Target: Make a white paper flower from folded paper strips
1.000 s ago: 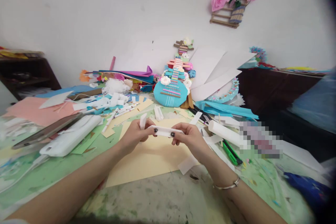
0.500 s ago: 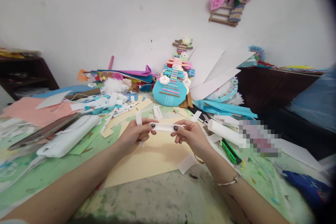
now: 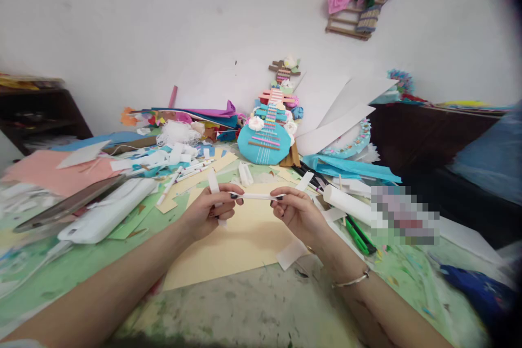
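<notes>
Pinching a thin white paper-like strip (image 3: 256, 196) level between both hands, one end each. Left hand (image 3: 205, 213): thumb and finger closed on the near end, plus a second, upright white strip (image 3: 213, 180) caught among the fingers. Right hand (image 3: 299, 213): thumb and finger closed on the other end, other fingers curled. Strip is nearly edge-on, so can't tell if folded or flat.

Below both hands: large cream paper sheet (image 3: 228, 263). Just below right hand: loose whitish rectangular piece (image 3: 291, 253), overlapping the sheet's edge. Right of right hand: thick white cylindrical roll (image 3: 346, 205), then green-and-black slim cutter (image 3: 356, 235). Straight beyond the hands: blue guitar-shaped craft piece (image 3: 264, 144).

Risks, my judgement: uneven pull could crease or tear the pinched strip; fingertip-only grip could let an end slip. Left fingers doing double duty, so the upright strip could drop or bend if they shift. Right forearm swinging outward could knock the cutter; blade state can't be told.
</notes>
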Demonstrator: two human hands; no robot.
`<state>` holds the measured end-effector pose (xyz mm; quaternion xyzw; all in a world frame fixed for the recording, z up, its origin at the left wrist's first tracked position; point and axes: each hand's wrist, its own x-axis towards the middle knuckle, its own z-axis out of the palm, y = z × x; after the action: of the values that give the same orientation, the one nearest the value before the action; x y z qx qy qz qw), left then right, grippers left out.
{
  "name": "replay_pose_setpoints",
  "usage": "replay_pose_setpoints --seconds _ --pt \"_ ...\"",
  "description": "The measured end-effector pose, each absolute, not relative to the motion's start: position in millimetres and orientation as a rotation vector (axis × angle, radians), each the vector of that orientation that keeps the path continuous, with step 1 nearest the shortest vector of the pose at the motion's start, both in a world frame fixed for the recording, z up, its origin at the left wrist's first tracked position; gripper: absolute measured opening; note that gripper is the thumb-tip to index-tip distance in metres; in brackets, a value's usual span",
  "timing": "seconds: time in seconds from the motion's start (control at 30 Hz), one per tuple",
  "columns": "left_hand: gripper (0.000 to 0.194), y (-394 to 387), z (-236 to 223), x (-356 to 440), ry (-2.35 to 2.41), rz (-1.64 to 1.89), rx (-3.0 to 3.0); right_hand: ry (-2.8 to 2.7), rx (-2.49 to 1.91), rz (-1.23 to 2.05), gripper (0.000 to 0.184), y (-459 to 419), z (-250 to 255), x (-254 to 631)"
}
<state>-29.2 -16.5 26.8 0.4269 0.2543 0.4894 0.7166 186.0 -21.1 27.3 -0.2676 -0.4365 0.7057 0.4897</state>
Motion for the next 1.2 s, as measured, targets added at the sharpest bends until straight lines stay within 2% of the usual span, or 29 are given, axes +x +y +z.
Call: replay_pose_setpoints --seconds 0.17,0.3,0.43,0.53,0.6,0.77,1.03,1.2 --pt "0.014 -17 27 -29 0.501 1.1 0.933 -1.139 -0.588 1.672 0.017 -23 27 185" --pt "0.012 -16 25 -24 0.653 1.169 0.992 -1.325 -0.697 1.535 0.016 -27 27 180" --pt "0.015 -14 22 -21 0.736 1.189 1.059 -1.408 -0.865 1.452 0.021 -29 26 174" --pt "0.02 -15 22 -21 0.732 1.229 1.075 -1.359 -0.917 1.449 0.034 -29 24 169" --pt "0.02 -16 23 -20 0.732 1.246 1.092 -1.351 -0.976 1.467 0.036 -29 22 168" --pt "0.021 -18 22 -13 0.736 1.263 1.101 -1.344 -1.108 1.554 0.021 -27 19 166" --pt "0.045 -23 17 -4 0.522 1.245 1.029 -1.114 -0.751 1.726 0.024 -44 22 148" --pt "0.04 -29 16 0 0.532 1.142 1.074 -1.142 -0.737 1.794 0.026 -47 9 135"
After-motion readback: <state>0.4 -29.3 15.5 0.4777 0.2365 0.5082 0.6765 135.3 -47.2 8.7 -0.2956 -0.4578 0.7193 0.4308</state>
